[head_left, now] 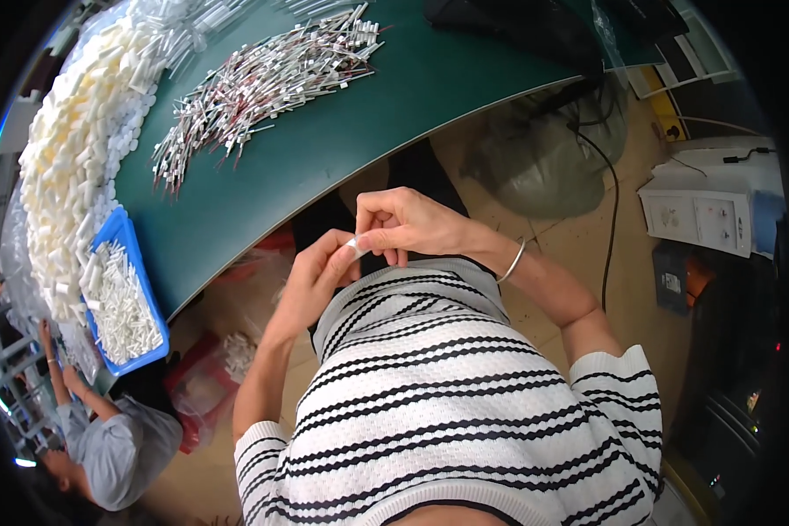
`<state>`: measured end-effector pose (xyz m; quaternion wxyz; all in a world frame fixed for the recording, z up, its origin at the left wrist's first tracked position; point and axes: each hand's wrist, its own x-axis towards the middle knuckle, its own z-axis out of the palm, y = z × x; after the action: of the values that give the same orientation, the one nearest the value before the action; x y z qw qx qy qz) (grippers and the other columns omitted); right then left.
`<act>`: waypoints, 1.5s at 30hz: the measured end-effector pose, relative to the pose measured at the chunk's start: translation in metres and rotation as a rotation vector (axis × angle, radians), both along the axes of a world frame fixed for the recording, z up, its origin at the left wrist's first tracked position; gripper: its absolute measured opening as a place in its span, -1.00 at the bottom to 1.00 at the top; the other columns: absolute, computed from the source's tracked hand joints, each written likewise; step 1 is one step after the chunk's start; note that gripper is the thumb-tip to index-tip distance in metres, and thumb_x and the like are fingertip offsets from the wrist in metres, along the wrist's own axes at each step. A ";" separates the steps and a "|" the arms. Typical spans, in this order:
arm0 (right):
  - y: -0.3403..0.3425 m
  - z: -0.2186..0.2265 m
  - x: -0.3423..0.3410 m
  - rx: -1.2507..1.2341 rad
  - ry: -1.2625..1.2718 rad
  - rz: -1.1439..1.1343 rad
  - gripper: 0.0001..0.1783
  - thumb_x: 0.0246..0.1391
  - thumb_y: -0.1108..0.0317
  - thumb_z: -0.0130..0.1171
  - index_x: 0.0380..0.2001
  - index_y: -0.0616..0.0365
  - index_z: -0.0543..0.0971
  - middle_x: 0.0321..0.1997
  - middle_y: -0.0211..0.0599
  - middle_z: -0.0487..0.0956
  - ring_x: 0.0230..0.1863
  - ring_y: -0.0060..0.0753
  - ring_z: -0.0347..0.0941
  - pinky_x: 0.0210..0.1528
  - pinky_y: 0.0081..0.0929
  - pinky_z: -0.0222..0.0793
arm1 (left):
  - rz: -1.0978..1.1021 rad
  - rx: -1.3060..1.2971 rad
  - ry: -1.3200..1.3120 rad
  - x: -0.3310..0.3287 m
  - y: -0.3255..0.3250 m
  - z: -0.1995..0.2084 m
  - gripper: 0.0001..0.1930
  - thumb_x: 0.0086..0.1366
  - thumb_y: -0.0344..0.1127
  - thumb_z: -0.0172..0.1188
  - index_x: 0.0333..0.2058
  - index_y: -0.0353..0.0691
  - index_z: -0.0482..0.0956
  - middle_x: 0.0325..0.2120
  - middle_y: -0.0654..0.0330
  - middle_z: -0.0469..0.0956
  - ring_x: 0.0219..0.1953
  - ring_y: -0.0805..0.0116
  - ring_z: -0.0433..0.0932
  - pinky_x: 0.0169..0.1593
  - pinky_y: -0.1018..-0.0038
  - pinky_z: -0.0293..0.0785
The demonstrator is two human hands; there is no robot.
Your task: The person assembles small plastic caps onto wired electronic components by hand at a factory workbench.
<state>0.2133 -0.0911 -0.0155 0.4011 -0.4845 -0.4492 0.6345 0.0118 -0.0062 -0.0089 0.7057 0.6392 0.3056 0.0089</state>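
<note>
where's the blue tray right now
In the head view, the blue tray is on the left, at the green table's lower-left end, beside the heap of cream-white cylinders.

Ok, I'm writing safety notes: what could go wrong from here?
The small white piece between the left hand and right hand could drop, since they hold it clear of the table. The loosely piled wired parts might tangle. The blue tray sits near the table's edge and could get knocked.

Grn tbl (324,131) holds blue tray (149,287), wht cyl pcs (70,149), heap of thin wht/red pcs (272,79), blk item (517,28)
</note>
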 end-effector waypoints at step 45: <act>-0.001 -0.035 -0.030 -0.244 0.935 -0.446 -0.43 0.35 -0.14 -0.28 -0.40 0.15 0.42 -0.72 -0.57 0.23 -0.71 -0.73 0.01 -0.71 -0.72 -0.11 | 0.445 -0.536 -0.224 0.051 0.006 -0.027 -0.74 0.41 -0.17 0.02 -0.23 -0.25 0.54 -0.34 0.31 0.53 -0.25 0.53 0.43 -0.07 0.47 0.34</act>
<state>0.1829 -0.0921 -0.0506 0.6244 -0.2770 -0.0313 0.7297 0.0627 -0.0007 -0.0361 0.8580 0.3445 0.3495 0.1516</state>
